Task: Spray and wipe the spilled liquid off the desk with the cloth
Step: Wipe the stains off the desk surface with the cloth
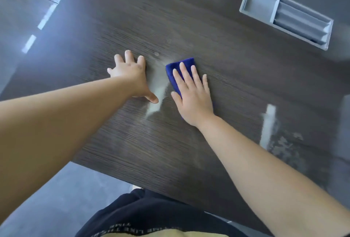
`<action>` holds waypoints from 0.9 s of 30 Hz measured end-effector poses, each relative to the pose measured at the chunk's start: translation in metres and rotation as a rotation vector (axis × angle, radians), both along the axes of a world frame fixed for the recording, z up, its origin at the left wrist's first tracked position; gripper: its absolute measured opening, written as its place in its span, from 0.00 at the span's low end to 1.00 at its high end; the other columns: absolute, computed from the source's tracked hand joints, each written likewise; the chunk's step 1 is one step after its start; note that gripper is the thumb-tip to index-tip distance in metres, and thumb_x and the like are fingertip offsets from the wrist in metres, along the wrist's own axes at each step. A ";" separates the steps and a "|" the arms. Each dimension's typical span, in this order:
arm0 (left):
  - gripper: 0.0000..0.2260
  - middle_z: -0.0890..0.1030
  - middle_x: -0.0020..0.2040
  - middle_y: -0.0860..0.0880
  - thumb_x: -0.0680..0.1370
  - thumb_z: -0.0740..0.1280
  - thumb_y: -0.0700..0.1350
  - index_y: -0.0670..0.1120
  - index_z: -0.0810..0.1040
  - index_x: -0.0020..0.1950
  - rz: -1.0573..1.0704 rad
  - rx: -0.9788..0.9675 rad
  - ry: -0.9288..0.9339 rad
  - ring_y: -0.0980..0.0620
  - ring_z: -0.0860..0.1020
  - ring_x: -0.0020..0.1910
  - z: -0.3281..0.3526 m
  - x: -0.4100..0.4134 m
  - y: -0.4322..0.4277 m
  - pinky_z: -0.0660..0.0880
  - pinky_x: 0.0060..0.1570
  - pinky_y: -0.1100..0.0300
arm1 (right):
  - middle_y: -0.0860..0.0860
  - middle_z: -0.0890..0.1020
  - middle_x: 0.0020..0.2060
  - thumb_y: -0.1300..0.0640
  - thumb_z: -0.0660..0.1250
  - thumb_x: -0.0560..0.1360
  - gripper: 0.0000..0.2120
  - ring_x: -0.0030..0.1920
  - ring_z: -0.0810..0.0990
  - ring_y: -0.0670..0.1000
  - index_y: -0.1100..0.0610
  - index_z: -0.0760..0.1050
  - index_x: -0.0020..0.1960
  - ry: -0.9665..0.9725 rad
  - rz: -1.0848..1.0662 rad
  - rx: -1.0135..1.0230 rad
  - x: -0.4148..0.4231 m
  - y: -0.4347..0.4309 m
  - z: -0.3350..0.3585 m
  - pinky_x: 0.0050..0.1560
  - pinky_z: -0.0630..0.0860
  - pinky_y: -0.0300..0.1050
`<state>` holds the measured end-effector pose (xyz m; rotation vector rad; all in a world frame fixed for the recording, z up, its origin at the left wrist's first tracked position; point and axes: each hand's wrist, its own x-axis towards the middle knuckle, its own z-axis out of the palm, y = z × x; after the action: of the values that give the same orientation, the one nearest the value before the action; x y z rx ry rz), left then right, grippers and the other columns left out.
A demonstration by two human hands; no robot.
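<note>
View from the head camera, looking down. I see a dark wood-grain desk [170, 18] that fills most of the field, with grey floor [66, 189] beyond its near and left edges. Both bare forearms reach forward from the bottom corners. A dark garment [151, 214] with blurred lettering I cannot read lies below the wrists, at the bottom edge.

Far beyond the right fingertips, toward the upper right, I note a grey tray [259, 1] with two compartments, set into the desk top at an angle.

The left hand [130, 73] lies flat on the bare desk, palm down, its fingers [129, 56] straight and spread, holding nothing. The right hand [193, 96] lies flat on the cloth [187, 62], its fingers [184, 73] straight and slightly apart, pressing rather than gripping.

The cloth is blue and folded. It sits under the right palm and fingers, and its far edge shows just past the fingertips.

A pale wet streak [157, 92] runs along the desk between the two hands, touching the left thumb tip and lying just beside the right index finger and the cloth's left edge. A second pale streak with a mottled wet patch [269, 123] lies well to the right of the right wrist.

The picture is blurred at its edges, so I cannot tell finer detail there.
</note>
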<state>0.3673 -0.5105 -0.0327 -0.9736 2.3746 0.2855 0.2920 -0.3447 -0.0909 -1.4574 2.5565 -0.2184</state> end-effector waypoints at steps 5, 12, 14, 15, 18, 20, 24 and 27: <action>0.54 0.57 0.69 0.44 0.54 0.76 0.68 0.48 0.57 0.72 -0.021 0.015 -0.002 0.39 0.57 0.66 -0.003 0.002 -0.002 0.68 0.62 0.40 | 0.50 0.58 0.76 0.50 0.52 0.78 0.25 0.75 0.56 0.57 0.50 0.58 0.75 0.058 -0.203 0.034 -0.095 0.038 0.001 0.70 0.54 0.65; 0.54 0.57 0.69 0.44 0.54 0.77 0.67 0.48 0.57 0.72 -0.009 0.037 0.008 0.39 0.57 0.67 -0.003 0.001 -0.004 0.64 0.65 0.37 | 0.49 0.49 0.77 0.45 0.52 0.80 0.28 0.76 0.48 0.57 0.50 0.50 0.77 -0.006 -0.609 0.006 -0.037 -0.043 0.002 0.72 0.47 0.61; 0.54 0.57 0.70 0.43 0.54 0.77 0.66 0.49 0.57 0.72 -0.004 0.041 0.004 0.39 0.57 0.67 -0.003 0.002 -0.004 0.63 0.65 0.38 | 0.49 0.54 0.76 0.45 0.53 0.79 0.28 0.76 0.52 0.57 0.50 0.54 0.76 -0.003 -0.264 -0.021 -0.010 -0.042 -0.001 0.71 0.50 0.62; 0.54 0.56 0.70 0.43 0.55 0.77 0.66 0.49 0.56 0.73 -0.002 0.042 0.003 0.39 0.56 0.68 -0.003 0.002 -0.004 0.63 0.66 0.38 | 0.49 0.57 0.76 0.45 0.54 0.78 0.27 0.75 0.54 0.58 0.50 0.56 0.76 0.000 -0.090 -0.021 -0.010 -0.035 -0.001 0.71 0.52 0.63; 0.55 0.56 0.70 0.44 0.55 0.77 0.67 0.49 0.55 0.74 0.002 0.051 0.012 0.39 0.56 0.68 -0.002 0.003 -0.004 0.62 0.67 0.38 | 0.49 0.61 0.75 0.46 0.52 0.77 0.26 0.74 0.58 0.57 0.49 0.60 0.74 0.041 0.114 -0.021 -0.061 -0.013 -0.001 0.69 0.54 0.65; 0.54 0.57 0.70 0.44 0.55 0.77 0.66 0.50 0.56 0.73 0.009 0.058 0.012 0.40 0.56 0.68 0.000 0.003 -0.003 0.62 0.67 0.38 | 0.48 0.55 0.76 0.46 0.50 0.79 0.26 0.76 0.53 0.56 0.48 0.55 0.76 0.031 -0.158 0.045 -0.100 -0.009 0.001 0.71 0.50 0.64; 0.55 0.57 0.70 0.45 0.54 0.77 0.67 0.51 0.55 0.74 0.017 0.060 0.013 0.41 0.56 0.68 0.001 0.004 -0.004 0.63 0.67 0.40 | 0.48 0.47 0.77 0.46 0.51 0.80 0.28 0.76 0.46 0.56 0.50 0.48 0.77 -0.014 -0.687 0.048 -0.080 -0.047 0.004 0.73 0.45 0.62; 0.57 0.56 0.71 0.45 0.54 0.76 0.67 0.52 0.53 0.75 0.018 0.052 0.005 0.40 0.55 0.69 0.000 0.005 -0.002 0.62 0.67 0.41 | 0.51 0.51 0.77 0.43 0.51 0.79 0.29 0.76 0.50 0.59 0.52 0.52 0.77 -0.008 -0.320 0.019 -0.029 -0.056 0.000 0.71 0.49 0.62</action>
<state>0.3721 -0.5129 -0.0325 -0.9722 2.3524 0.3549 0.2631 -0.4005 -0.0912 -1.0315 2.7648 -0.2434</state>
